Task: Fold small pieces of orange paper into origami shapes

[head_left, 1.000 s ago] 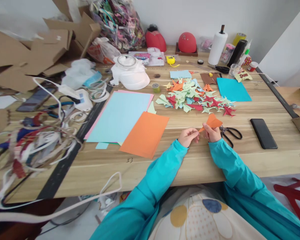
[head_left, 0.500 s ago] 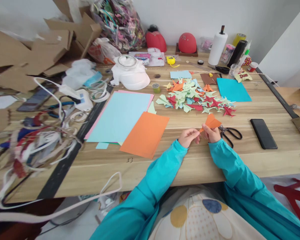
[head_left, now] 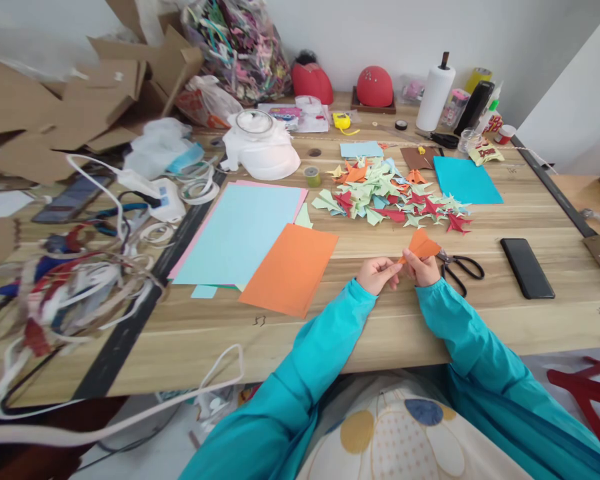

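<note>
A small folded orange paper piece (head_left: 423,245) is held just above the wooden table (head_left: 380,333) between both hands. My left hand (head_left: 377,275) pinches its near tip. My right hand (head_left: 424,269) grips it from below with curled fingers. Both arms wear teal sleeves. Beyond the hands lies a heap of folded paper shapes (head_left: 390,193) in green, red and orange. Black scissors (head_left: 460,268) rest right beside my right hand.
A flat orange sheet (head_left: 290,269) lies on light blue and pink sheets (head_left: 240,230) to the left. A black phone (head_left: 527,267) and a blue sheet (head_left: 465,179) are on the right. Tangled straps (head_left: 65,293), cardboard (head_left: 55,107) and bags crowd the left side.
The folded orange piece has tilted and shifted very slightly between my fingers. Everything else stays where it was.
</note>
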`<act>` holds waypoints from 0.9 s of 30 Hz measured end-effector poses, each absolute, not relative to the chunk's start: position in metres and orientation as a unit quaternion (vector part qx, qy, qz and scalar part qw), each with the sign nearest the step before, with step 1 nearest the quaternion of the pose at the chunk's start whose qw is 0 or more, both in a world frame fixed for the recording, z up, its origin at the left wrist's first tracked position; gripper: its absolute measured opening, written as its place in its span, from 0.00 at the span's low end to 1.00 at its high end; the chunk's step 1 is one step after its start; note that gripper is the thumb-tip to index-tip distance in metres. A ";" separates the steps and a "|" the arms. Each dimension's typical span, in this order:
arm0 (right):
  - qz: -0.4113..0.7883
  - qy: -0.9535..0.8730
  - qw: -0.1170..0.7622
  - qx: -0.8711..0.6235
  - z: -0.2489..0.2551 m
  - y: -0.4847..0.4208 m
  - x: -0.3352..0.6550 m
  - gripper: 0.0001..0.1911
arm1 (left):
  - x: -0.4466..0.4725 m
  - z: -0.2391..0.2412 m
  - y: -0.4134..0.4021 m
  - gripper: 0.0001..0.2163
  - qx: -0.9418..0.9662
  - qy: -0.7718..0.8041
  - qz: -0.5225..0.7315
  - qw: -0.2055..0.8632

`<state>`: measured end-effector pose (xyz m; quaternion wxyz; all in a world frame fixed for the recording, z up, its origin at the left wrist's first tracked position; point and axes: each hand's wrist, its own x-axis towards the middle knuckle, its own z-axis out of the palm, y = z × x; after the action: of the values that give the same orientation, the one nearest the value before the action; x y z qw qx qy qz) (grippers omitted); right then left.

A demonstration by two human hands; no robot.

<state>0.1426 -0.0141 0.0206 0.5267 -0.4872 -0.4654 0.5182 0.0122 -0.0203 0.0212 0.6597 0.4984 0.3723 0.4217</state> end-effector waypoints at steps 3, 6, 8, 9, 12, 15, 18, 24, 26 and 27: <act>0.521 -0.462 0.527 -0.487 0.019 -0.013 0.143 0.27 | 0.011 0.022 -0.021 0.17 0.502 0.375 0.425 0.654; 0.526 -0.465 0.526 -0.480 0.019 -0.013 0.143 0.27 | 0.010 0.023 -0.021 0.17 0.516 0.368 0.423 0.648; 0.528 -0.469 0.529 -0.470 0.019 -0.013 0.143 0.28 | 0.010 0.024 -0.021 0.17 0.517 0.368 0.426 0.644; 0.529 -0.472 0.531 -0.464 0.019 -0.013 0.143 0.28 | 0.010 0.024 -0.021 0.17 0.513 0.369 0.428 0.646; 0.536 -0.480 0.532 -0.446 0.019 -0.013 0.144 0.29 | 0.011 0.024 -0.021 0.18 0.488 0.369 0.429 0.664; 0.539 -0.475 0.539 -0.440 0.017 -0.011 0.145 0.30 | 0.010 0.022 -0.020 0.21 0.456 0.358 0.433 0.690; 0.542 -0.467 0.548 -0.434 0.015 -0.010 0.146 0.29 | 0.011 0.021 -0.019 0.23 0.439 0.349 0.443 0.699; 0.544 -0.486 0.527 -0.437 0.016 -0.015 0.142 0.27 | 0.013 0.021 -0.020 0.18 0.470 0.349 0.444 0.678; 0.537 -0.495 0.520 -0.443 0.018 -0.016 0.141 0.26 | 0.013 0.021 -0.020 0.17 0.483 0.346 0.435 0.677; 0.533 -0.498 0.518 -0.446 0.018 -0.017 0.141 0.26 | 0.012 0.021 -0.020 0.18 0.490 0.346 0.429 0.675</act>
<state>0.1414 -0.0167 0.0183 0.5175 -0.4464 -0.4985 0.5334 0.0121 -0.0203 0.0213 0.6749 0.4900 0.3465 0.4294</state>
